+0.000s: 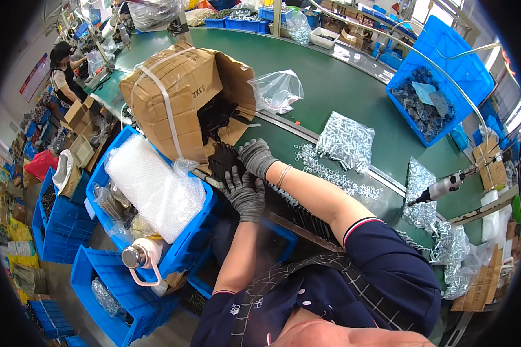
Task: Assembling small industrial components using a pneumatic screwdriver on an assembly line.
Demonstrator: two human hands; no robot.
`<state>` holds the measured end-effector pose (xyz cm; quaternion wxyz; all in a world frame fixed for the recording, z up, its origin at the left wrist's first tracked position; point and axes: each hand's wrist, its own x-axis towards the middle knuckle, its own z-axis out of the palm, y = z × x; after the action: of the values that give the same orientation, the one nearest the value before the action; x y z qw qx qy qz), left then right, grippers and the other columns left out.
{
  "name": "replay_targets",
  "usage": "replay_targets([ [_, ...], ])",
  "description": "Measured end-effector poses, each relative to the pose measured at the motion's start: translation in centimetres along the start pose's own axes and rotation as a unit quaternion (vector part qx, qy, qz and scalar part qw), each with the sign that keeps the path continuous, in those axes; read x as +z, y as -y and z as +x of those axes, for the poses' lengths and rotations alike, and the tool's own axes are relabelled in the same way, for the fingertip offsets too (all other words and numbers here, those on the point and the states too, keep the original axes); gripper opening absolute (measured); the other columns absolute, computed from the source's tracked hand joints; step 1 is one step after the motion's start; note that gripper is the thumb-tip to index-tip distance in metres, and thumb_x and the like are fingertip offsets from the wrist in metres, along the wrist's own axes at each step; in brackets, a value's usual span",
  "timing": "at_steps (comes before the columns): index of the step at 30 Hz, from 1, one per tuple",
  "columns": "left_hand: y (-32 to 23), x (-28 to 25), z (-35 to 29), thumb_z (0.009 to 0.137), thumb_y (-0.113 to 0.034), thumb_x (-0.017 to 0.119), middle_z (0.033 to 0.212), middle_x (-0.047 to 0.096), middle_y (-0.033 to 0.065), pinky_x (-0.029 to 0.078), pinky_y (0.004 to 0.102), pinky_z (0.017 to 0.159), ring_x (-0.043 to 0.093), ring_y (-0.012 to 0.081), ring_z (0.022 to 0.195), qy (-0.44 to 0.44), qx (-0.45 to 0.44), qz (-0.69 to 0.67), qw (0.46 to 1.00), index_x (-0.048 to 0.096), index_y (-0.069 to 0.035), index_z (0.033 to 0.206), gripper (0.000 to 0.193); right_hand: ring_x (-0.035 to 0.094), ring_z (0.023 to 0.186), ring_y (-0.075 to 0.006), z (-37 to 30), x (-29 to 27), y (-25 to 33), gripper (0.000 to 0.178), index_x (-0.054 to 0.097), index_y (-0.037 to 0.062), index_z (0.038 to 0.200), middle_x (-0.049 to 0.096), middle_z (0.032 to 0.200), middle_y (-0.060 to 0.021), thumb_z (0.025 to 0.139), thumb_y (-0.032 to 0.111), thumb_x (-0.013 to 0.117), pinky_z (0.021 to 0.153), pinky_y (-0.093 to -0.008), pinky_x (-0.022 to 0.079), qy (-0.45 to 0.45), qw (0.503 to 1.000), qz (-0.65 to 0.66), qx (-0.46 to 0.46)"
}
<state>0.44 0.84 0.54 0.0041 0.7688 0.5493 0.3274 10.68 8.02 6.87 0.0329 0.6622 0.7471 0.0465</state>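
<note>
A tipped cardboard box (182, 98) looms at eleven o'clock as the gloved left hand (246, 194) lies spread wide on black parts (224, 159); the right hand (256, 157) curls narrowly over them.

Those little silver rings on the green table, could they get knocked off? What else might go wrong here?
Maybe. The loose silver rings lie right beside the person's right forearm, so a sweep of that arm might scatter them. The black parts under the gloved right hand and left hand sit near the table edge and could slip into the blue crate. The tipped cardboard box might spill more.
</note>
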Motion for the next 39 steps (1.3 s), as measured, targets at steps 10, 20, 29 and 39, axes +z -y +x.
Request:
replay_targets([
  [10,-0.2,0.0,0.2,0.08,-0.037,0.058,0.137,0.044,0.0141,0.012,0.0527,0.111,0.031,0.0356,0.132,0.004,-0.005,0.001,1.0,0.059,-0.015,0.112,0.039,0.058,0.102,-0.0286,0.2,-2.1,-0.1,0.029,0.057,0.0057,0.108,0.063,0.103,-0.0122,0.085,0.022,0.052,0.094,-0.0429,0.036,0.067,0.998,-0.005,0.003],
  [20,0.2,0.2,-0.2,0.078,-0.04,0.057,0.137,0.045,0.0154,0.011,0.0562,0.111,0.032,0.0371,0.131,0.0,-0.005,-0.01,1.0,0.06,-0.015,0.112,0.042,0.061,0.102,-0.0295,0.4,-1.2,0.1,0.031,0.062,0.0061,0.105,0.065,0.106,-0.013,0.084,0.027,0.054,0.097,-0.0458,0.033,0.089,0.995,0.036,0.017],
  [29,0.0,0.0,0.2,0.079,-0.04,0.057,0.139,0.042,0.0127,0.011,0.0516,0.112,0.029,0.0345,0.134,0.023,-0.004,0.021,1.0,0.056,-0.014,0.12,0.048,0.06,0.102,-0.03,0.9,0.4,0.3,0.029,0.063,0.0086,0.102,0.065,0.106,-0.0114,0.088,0.031,0.05,0.097,-0.0476,0.033,0.016,0.999,0.013,0.037],
  [39,-0.3,0.8,0.1,0.079,-0.043,0.057,0.14,0.041,0.0137,0.015,0.0499,0.111,0.03,0.034,0.133,0.019,0.013,0.055,0.998,0.05,-0.011,0.127,0.058,0.06,0.104,-0.0267,0.5,-1.6,-1.3,0.039,0.064,0.0099,0.107,0.065,0.107,-0.0096,0.088,0.042,0.052,0.098,-0.0464,0.036,0.103,0.993,0.038,0.03],
])
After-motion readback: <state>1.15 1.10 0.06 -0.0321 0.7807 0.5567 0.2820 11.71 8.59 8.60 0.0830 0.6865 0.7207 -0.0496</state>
